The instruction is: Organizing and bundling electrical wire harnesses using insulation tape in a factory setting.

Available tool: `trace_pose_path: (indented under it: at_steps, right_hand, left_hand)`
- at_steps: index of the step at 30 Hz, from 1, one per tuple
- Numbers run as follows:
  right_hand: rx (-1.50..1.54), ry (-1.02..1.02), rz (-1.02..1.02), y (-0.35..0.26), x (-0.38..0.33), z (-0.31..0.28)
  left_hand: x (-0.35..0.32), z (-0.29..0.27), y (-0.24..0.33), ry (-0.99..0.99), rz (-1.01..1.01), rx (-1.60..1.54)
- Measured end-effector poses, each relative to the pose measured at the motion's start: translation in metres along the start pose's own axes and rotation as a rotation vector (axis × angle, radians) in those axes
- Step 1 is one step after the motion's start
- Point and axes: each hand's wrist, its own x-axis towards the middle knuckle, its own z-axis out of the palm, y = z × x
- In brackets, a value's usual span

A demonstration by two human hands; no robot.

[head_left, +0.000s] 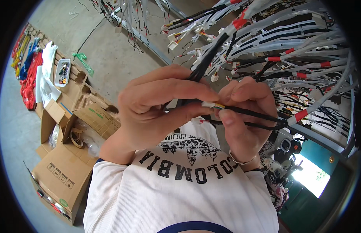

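My left hand [149, 101] is closed, with thumb and forefinger pinching a small white connector [208, 104]. Short coloured wires, yellow among them, run from the connector into a black sleeved cable [253, 112]. Around that cable, just behind the connector, the fingers of my right hand [250, 116] are closed. A second black branch [248, 124] passes below it, and both meet at a red tape band [299, 116] on the right. A thicker black bundle [209, 58] rises behind my left hand to another red band [239, 23]. What my left hand's other fingers touch is hidden.
Many hanging wire harnesses [281, 42] with white connectors crowd the upper right on a metal frame. Open cardboard boxes [60, 174] stand at the left. Beyond them are a white tray [63, 73] of small parts and red bundles [31, 81]. A green door [308, 202] stands at lower right.
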Motion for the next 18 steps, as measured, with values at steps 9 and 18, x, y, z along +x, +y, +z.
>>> trace_pose_path:
  at_steps: [9,18]
  right_hand:
    - [-0.431,0.306,0.002,0.025,-0.022,-0.012]
    - [-0.186,0.024,0.03,0.032,-0.005,0.021]
  left_hand:
    - [-0.012,-0.021,-0.018,0.032,-0.274,-0.558]
    - [-0.032,-0.022,-0.003,0.171,-0.35,-0.812]
